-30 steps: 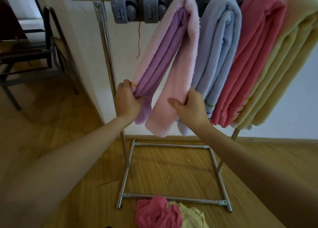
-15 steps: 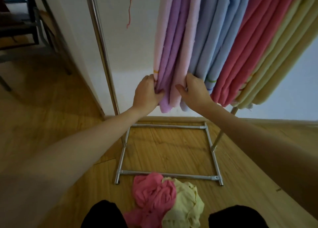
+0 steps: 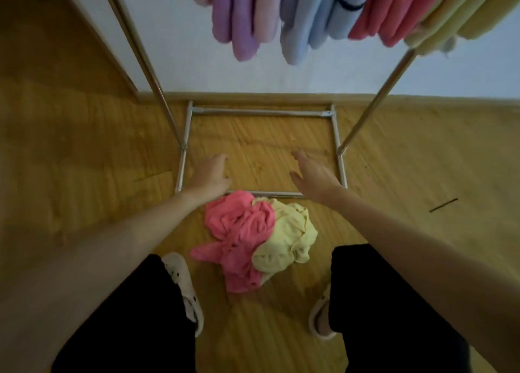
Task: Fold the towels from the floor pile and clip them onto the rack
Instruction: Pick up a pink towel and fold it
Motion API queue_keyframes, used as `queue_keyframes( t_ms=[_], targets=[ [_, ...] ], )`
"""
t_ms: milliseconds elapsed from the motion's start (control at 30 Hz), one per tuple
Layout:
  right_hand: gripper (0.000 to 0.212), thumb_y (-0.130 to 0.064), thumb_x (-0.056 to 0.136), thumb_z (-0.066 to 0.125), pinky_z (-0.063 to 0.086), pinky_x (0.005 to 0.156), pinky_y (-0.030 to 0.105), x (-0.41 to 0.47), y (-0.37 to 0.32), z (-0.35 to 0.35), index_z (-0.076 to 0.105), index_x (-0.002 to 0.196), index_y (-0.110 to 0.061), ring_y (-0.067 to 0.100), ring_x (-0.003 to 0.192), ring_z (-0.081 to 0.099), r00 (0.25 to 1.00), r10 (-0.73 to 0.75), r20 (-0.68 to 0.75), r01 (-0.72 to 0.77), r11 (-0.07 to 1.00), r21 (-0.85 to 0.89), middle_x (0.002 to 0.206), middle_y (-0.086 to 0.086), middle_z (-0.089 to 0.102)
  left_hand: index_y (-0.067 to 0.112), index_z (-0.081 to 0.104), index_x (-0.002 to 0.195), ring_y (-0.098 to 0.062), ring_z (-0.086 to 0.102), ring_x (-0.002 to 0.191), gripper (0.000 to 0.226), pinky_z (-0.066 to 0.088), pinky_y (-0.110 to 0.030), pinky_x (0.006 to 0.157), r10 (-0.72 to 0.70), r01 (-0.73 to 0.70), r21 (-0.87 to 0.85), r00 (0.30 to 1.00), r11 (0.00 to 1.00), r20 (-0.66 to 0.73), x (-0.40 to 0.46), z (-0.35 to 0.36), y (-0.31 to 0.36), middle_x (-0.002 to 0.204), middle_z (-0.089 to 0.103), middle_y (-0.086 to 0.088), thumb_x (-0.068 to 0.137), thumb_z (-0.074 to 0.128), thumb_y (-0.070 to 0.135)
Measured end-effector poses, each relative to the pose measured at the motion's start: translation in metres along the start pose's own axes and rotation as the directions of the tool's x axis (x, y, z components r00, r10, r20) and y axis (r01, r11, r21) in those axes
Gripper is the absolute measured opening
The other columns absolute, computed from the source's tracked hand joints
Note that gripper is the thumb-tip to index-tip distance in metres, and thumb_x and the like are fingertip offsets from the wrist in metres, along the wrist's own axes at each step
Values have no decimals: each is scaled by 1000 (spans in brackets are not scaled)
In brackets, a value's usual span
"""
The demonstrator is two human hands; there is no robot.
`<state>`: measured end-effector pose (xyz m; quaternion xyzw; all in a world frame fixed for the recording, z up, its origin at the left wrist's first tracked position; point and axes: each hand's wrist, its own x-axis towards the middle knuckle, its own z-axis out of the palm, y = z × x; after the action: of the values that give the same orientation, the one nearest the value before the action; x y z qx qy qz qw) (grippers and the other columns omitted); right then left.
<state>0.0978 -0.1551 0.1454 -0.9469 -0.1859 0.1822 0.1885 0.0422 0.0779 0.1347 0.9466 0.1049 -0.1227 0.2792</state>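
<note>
no readable text, no labels, no brands, no numbers, no signs anywhere

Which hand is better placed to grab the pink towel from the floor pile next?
Left, probably. The left hand hovers open right beside the pink towel; the right hand is nearer the yellow towel.

Pink towel (image 3: 239,232) and pale yellow towel (image 3: 289,240) (crumpled), lilac, blue, coral hanging towels (image 3: 309,15), black trousers (image 3: 135,325)
</note>
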Motion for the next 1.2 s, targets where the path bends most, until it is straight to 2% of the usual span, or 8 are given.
queue_keyframes(
  t_ms=[233,433,600,667,767,900,1033,1200],
  targets=[
    [51,-15,93,52,42,99,43,-21,49,136,33,140,-6,33,124,45,946,94,311,-99,995,1,135,16,45,5,59,84,-35,61,92,9,46,-46,76,-102,107,-3,962,994,253,-10,110,-55,94,65,-20,76,58,3],
    [58,-7,90,50,47,95,41,-26,56,214,30,144,-12,29,123,47,890,83,449,-97,995,8,142,10,42,1,61,112,-31,59,109,28,47,-37,89,-222,241,5,884,971,413,-23,193,-86,115,64,-15,85,58,9],
    [70,-1,86,45,49,76,34,-15,56,252,19,150,-16,27,116,51,879,-17,476,16,1000,6,159,-2,15,6,47,130,-32,51,121,45,43,-40,98,-281,286,60,844,956,457,-37,241,-107,131,53,-14,87,58,13],
    [75,0,85,42,46,73,32,-11,56,262,14,152,-20,27,117,51,869,-48,492,41,999,25,160,-4,11,9,48,126,-32,54,116,40,47,-43,93,-299,294,88,829,952,473,-39,252,-115,126,57,-12,88,57,18],
    [72,-4,87,43,48,86,39,-7,58,271,14,152,-20,30,120,49,850,-43,525,40,999,19,158,1,18,11,52,110,-32,60,101,27,50,-42,80,-295,266,131,822,955,486,-43,264,-120,112,63,-10,88,57,26],
    [60,-10,90,47,43,97,39,-7,60,277,27,147,-11,32,124,44,832,13,554,29,997,-68,146,12,34,14,54,112,-28,57,106,27,46,-38,83,-226,160,188,881,969,415,-47,272,-122,116,61,-5,89,60,28],
    [25,-17,92,48,47,84,36,-7,60,271,62,112,-11,26,112,50,876,-38,481,94,991,-94,122,8,49,19,61,113,-25,50,114,26,42,-35,90,-178,38,315,885,948,429,-54,269,-126,127,53,-2,96,46,32],
    [15,-16,91,46,47,67,33,-10,52,233,57,98,-9,23,92,57,925,-121,360,156,985,-69,105,5,55,16,60,108,-26,61,100,22,45,-34,79,-128,19,234,879,972,459,-66,249,-119,110,65,-4,96,46,28]
  ],
)
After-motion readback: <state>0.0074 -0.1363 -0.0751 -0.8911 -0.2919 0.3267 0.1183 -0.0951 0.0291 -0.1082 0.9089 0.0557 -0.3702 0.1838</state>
